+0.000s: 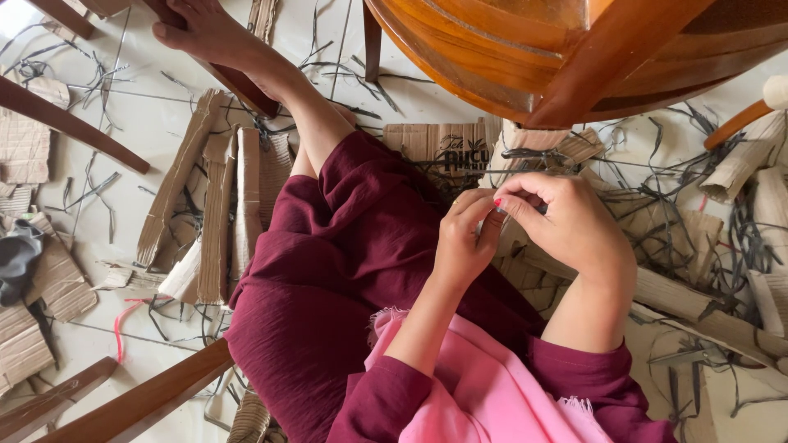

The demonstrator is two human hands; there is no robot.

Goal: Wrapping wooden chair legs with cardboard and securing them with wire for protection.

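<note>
I sit on the floor in maroon clothes with a pink cloth (484,394) over my lap. My left hand (461,242) and my right hand (566,221) meet in front of me, fingertips pinched together on a small piece of brown cardboard (495,220) held between them. Most of that piece is hidden by my fingers. Just beyond my hands lies a flat cardboard sheet (435,148) with dark print, and thin dark strips (525,153) cross it.
Folded cardboard strips (217,213) lie left of my leg, more cardboard pieces (698,303) lie at the right. Dark thin strips litter the pale floor. A round wooden table (574,49) stands above my hands. Wooden chair legs (139,402) cross the lower left.
</note>
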